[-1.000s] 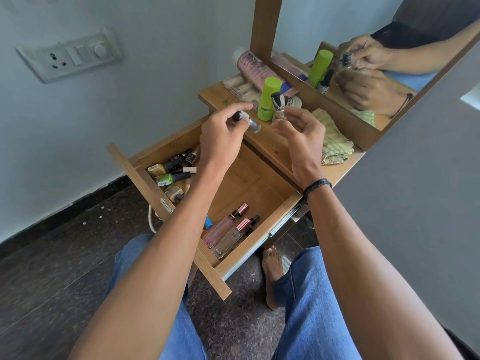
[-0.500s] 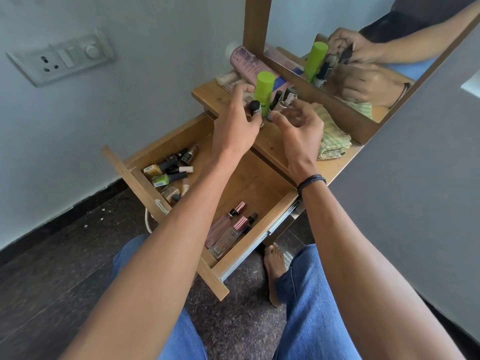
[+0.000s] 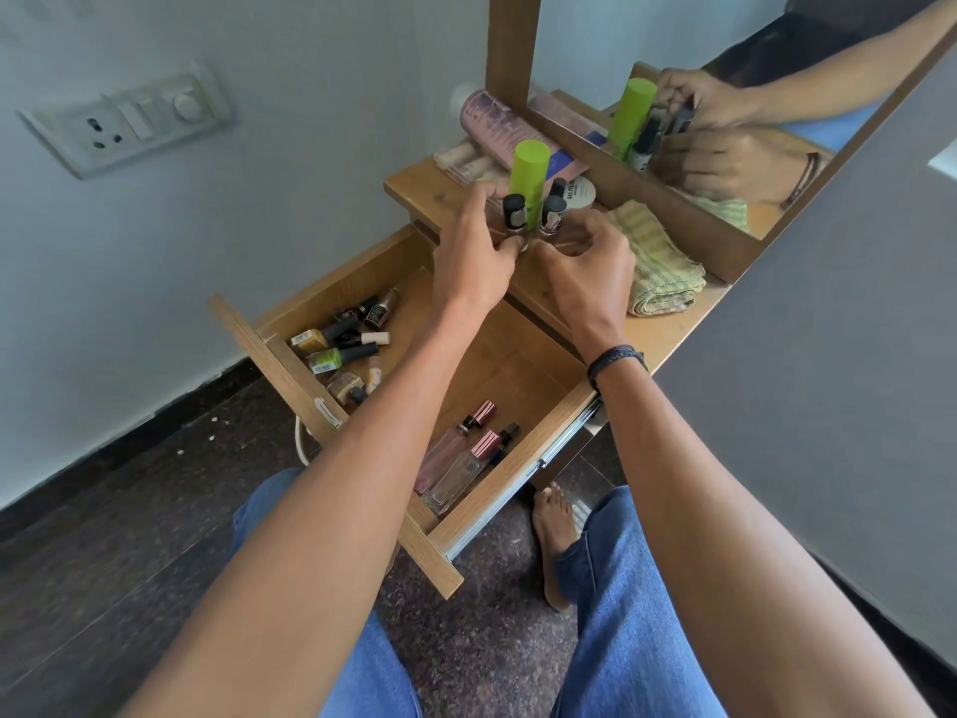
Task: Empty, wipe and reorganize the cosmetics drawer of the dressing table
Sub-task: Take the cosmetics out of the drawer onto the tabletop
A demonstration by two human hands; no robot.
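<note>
The wooden drawer (image 3: 518, 458) is pulled open under the dressing table top (image 3: 668, 329). Several nail polish bottles (image 3: 336, 349) lie in its left end, and two pink-capped perfume bottles (image 3: 461, 463) lie near its front right. Above the table top, my left hand (image 3: 471, 256) holds a small black-capped bottle (image 3: 514, 212) upright by its base. Close beside it, my right hand (image 3: 588, 266) curls round the base of a second black-capped bottle (image 3: 552, 216). Both bottles stand next to a green-capped tube (image 3: 529, 168).
A folded green cloth (image 3: 657, 266) lies on the table top right of my hands. A pink tube (image 3: 497, 127), a white jar (image 3: 580, 191) and small packets sit behind the bottles. A mirror (image 3: 725, 106) leans at the back. My knees and a bare foot (image 3: 556, 536) are below the drawer.
Both hands have moved forward and down from above the drawer's back edge to the table top. The two small bottles went from tilted in my fingers to upright beside the green tube.
</note>
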